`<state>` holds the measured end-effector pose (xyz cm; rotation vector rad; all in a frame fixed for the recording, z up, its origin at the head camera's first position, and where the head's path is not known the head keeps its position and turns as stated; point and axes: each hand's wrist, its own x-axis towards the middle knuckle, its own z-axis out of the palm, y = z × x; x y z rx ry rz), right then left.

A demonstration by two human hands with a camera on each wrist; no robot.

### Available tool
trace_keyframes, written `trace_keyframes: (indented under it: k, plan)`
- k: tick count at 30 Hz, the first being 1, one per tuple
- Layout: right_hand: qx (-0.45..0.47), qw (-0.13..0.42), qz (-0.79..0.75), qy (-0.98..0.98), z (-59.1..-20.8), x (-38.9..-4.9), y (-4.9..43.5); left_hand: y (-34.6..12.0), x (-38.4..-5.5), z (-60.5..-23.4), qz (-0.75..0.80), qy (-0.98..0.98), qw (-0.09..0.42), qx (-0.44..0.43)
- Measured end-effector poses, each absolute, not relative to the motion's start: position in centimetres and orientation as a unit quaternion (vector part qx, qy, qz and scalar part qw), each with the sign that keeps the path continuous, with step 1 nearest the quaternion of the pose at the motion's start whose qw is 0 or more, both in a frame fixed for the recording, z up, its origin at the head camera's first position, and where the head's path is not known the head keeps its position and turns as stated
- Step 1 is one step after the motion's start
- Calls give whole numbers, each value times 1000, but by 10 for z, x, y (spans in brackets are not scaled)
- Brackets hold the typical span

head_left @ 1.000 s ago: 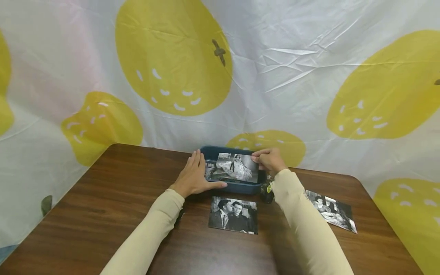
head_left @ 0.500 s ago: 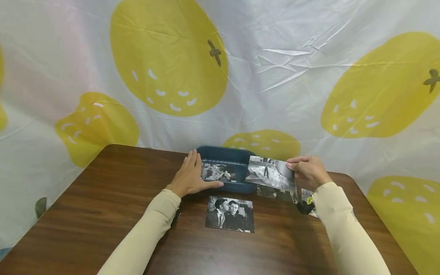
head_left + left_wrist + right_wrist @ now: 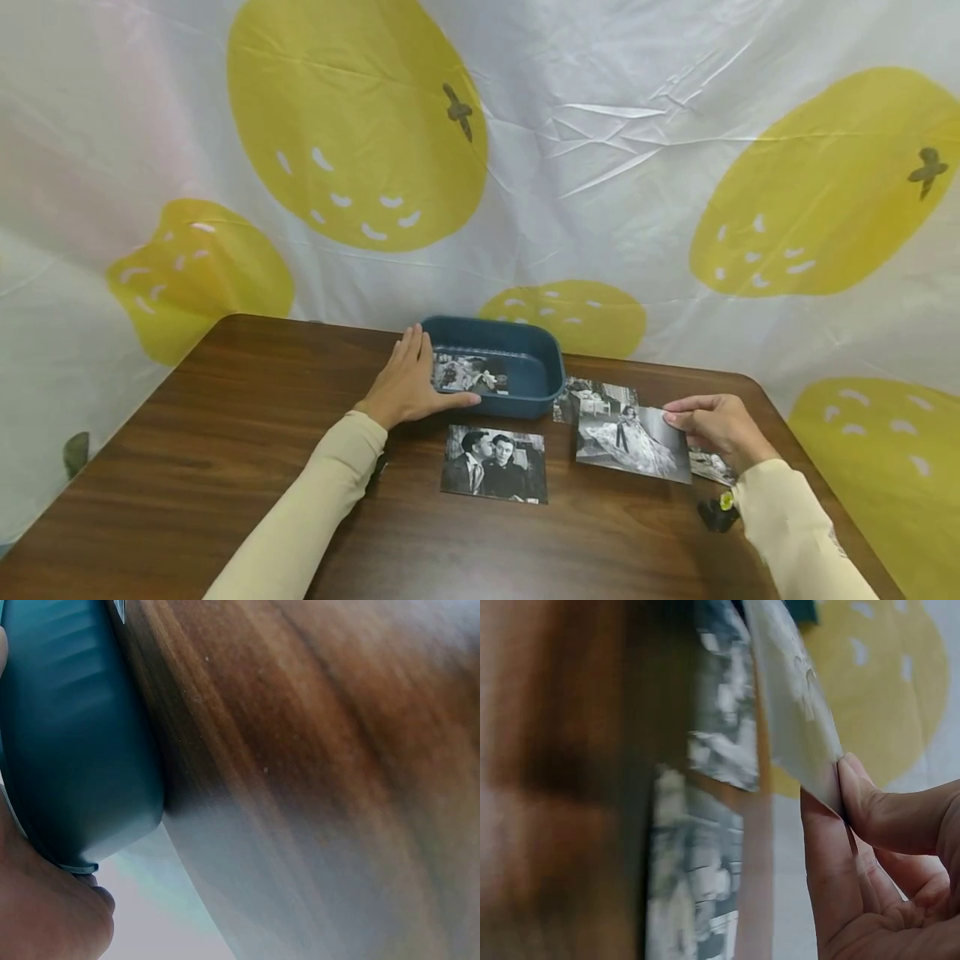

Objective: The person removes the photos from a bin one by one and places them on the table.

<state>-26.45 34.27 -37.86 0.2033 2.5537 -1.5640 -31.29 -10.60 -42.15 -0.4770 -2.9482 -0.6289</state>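
In the head view my right hand (image 3: 716, 425) pinches the right end of a black-and-white photo (image 3: 633, 442) of a figure in a wide pale gown. The right wrist view shows that photo (image 3: 799, 712) nearly edge-on between thumb and fingers. It overlaps two other photos below it: a partly covered one (image 3: 581, 392) beside the tray and another (image 3: 711, 468) under the right hand. My left hand (image 3: 405, 383) rests with straight fingers on the left end of a blue tray (image 3: 525, 407), thumb along its front rim. One photo (image 3: 468, 375) lies inside the tray at its left.
A photo of two people (image 3: 495, 464) lies on the brown wooden table (image 3: 225, 467) in front of the tray. Behind the table's back edge hangs a white cloth (image 3: 585, 167) with large yellow fruit prints. A dark band with a yellow spot (image 3: 720, 510) is at the right wrist.
My right hand has lifted the gown photo out of the tray and carried it right and toward me, over the table. The left hand has stayed on the tray.
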Motion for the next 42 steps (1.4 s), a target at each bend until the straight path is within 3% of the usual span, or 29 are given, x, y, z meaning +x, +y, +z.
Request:
trace_keyframes:
  k: [15, 42]
  plan:
    - [17, 50, -421, 906, -417, -251, 315, -106, -313, -422, -208, -965, 45, -152]
    - [-13, 25, -309, 951, -403, -252, 304, -107, -311, -419, -206, -965, 46, -157]
